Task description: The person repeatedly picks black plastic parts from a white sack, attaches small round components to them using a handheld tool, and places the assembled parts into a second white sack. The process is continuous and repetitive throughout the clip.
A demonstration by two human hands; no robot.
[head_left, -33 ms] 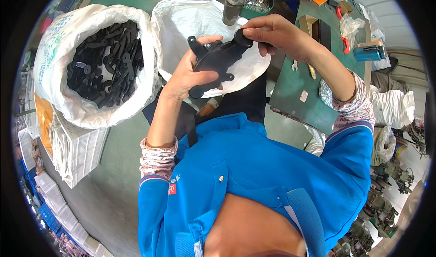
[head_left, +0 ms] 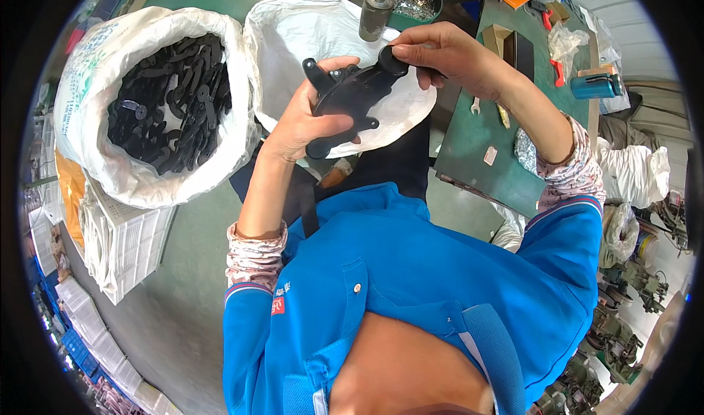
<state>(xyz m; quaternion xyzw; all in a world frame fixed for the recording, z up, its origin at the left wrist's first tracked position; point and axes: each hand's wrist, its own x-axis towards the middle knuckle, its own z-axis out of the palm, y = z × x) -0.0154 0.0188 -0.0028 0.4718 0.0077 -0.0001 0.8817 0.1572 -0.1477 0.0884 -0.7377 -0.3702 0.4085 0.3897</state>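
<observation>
Fingers of the left hand (head_left: 302, 122) grip a black part (head_left: 348, 105), and the right hand (head_left: 456, 57) pinches its round far-right end (head_left: 394, 63) between thumb and fingers. It is held over a white bag (head_left: 304, 26); left of that, a second bag (head_left: 82, 107) holds black pieces (head_left: 202, 92), while a green table (head_left: 462, 151) stands right.
</observation>
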